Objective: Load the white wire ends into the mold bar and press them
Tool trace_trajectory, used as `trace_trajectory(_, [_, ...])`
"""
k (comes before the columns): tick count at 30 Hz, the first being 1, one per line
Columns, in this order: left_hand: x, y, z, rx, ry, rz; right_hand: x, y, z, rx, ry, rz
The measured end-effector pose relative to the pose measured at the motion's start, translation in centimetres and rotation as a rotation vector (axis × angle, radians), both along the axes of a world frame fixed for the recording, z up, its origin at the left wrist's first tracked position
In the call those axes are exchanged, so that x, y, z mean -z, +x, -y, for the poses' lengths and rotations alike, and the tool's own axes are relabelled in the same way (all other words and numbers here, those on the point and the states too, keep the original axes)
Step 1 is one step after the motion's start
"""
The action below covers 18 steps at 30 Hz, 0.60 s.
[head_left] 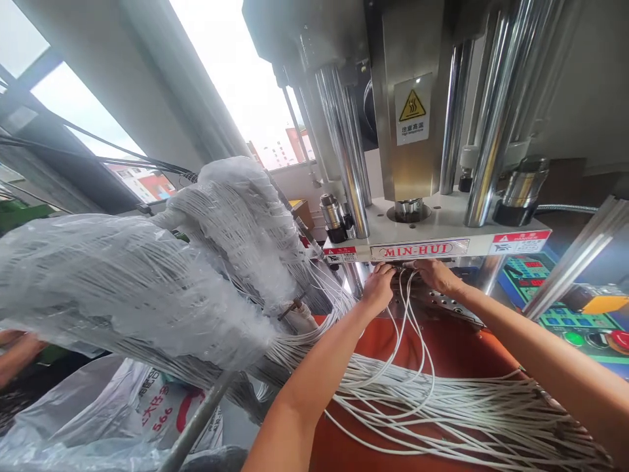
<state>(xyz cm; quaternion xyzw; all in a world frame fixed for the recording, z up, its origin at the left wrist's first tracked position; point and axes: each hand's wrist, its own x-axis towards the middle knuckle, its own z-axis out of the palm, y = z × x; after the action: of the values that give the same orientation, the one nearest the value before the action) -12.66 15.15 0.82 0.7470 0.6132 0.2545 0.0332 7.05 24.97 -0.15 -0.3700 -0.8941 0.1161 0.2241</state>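
Observation:
My left hand (378, 286) reaches under the front edge of the press plate, its fingers bent together at the ends of a few white cables (405, 305). From the other side my right hand (437, 276) closes its fingertips on the same cable ends. The plate's shadow partly hides the fingertips of both hands. Between the hands the cables hang down in loops. They meet a wide bundle of white cables (472, 406) lying across the orange-red work surface (339, 452). A perforated metal mould plate (445, 301) lies just below my right hand.
Above my hands stands the press, its front plate (361, 254) marked MIN-HUI. Steel columns (344, 151) and a nozzle with a heat warning label (413, 108) rise over it. Plastic-wrapped cable bundles (122, 282) hang left. A control panel (584, 321) is right. Another person's arm (22, 357) shows far left.

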Motion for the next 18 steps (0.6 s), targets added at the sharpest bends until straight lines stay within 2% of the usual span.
trace_trajectory(6, [-0.3, 1.7, 0.0, -0.021, 0.080, -0.064, -0.1, -0.2, 1.3, -0.064, 0.118, 0.130])
trace_trajectory(10, [-0.3, 2.6, 0.3, -0.028, 0.096, -0.109, -0.9, 1.2, 0.6, -0.076, 0.076, 0.096])
trace_trajectory(13, [-0.4, 3.0, 0.3, -0.032, 0.112, -0.103, -0.9, 3.1, 0.0, -0.046, 0.046, 0.042])
trace_trajectory(18, [-0.7, 4.2, -0.3, 0.063, 0.156, -0.052, 0.2, 4.8, 0.1, 0.064, 0.041, -0.011])
